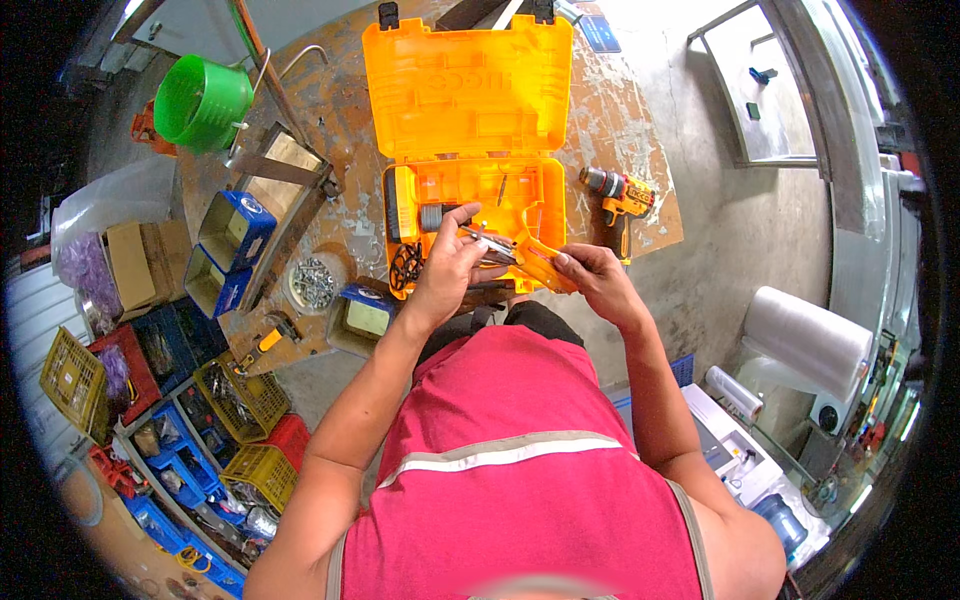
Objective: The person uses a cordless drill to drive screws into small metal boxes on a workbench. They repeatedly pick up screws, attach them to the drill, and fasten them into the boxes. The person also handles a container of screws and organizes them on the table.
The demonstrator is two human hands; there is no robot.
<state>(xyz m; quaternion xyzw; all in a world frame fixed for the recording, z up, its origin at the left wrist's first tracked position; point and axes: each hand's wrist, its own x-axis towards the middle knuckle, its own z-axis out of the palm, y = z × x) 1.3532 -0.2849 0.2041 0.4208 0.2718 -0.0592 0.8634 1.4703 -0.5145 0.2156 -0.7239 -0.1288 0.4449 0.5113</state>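
An orange-yellow plastic tool case (465, 95) lies on the worn table with its lid raised away from me. Over the near part of its tray, my left hand (455, 265) is closed round several slim metal bits (494, 243), which look like drill bits. My right hand (598, 280) grips a small orange holder (541, 265) by its right end. The bits' tips lie against or just beside the holder; I cannot tell which. Inside the tray are a dark battery-like block (399, 205), a grey ribbed roll (432, 217) and a black wheel-shaped part (406, 264).
A yellow-and-black cordless drill (622, 197) lies right of the case. To the left stand a tub of screws (314, 283), blue-and-cream tins (238, 232), a green bucket (203, 103) and a yellow-handled tool (262, 344). Crates (240, 400) fill the lower left.
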